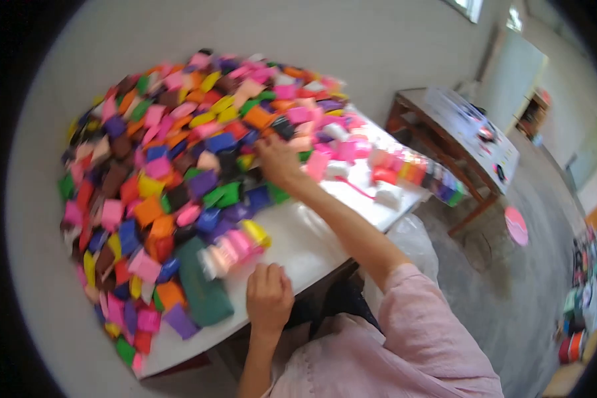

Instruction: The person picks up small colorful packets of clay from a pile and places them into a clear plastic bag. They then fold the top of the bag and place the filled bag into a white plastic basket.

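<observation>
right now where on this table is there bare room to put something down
Bare white table shows between the left hand, the right forearm and the row of blocks. The far side is buried under the pile of coloured blocks; packed blocks crowd the right end.

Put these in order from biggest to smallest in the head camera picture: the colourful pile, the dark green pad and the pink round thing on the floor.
1. Colourful pile, by far.
2. Dark green pad.
3. Pink round thing, though it lies farther from the camera, so its true size is unsure.

Glossy white table; matt, soft-looking coloured blocks; wooden bench; pink cloth sleeve
</observation>
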The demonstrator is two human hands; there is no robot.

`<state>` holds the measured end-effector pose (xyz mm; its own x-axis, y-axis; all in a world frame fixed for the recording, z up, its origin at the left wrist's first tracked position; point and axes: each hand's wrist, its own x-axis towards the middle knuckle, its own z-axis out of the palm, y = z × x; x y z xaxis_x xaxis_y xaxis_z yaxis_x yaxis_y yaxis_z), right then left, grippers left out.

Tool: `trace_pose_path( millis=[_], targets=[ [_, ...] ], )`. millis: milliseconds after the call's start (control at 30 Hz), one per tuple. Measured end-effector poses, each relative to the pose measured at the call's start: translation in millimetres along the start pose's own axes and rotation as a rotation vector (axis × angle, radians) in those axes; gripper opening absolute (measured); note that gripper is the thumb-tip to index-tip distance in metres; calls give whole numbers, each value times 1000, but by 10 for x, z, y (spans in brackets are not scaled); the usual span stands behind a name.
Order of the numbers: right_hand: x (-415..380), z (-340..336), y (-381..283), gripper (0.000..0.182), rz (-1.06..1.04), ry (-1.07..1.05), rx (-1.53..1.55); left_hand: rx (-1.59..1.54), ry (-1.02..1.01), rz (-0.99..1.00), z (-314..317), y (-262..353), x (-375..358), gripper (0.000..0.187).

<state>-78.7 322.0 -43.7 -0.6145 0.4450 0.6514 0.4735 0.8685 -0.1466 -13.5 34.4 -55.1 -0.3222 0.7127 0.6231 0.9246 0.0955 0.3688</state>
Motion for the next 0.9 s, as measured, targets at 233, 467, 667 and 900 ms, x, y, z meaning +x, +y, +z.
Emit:
trace_pose_path(
  millis=[233,467,667,900],
  targets=[
    [-26,-224,-18,31,-31,-27,42,-54,31,-5,-12,5,25,7],
    [28,-313,130,29,123,88,200,-36,14,7,-6,-28,21,9],
    [46,-325,264,20,109,58,181,-40,-3,10,-26,-15,34,10],
    [572,-240,190,29,28,225,-127,6,-3,43,-10,-26,36,10]
  ],
)
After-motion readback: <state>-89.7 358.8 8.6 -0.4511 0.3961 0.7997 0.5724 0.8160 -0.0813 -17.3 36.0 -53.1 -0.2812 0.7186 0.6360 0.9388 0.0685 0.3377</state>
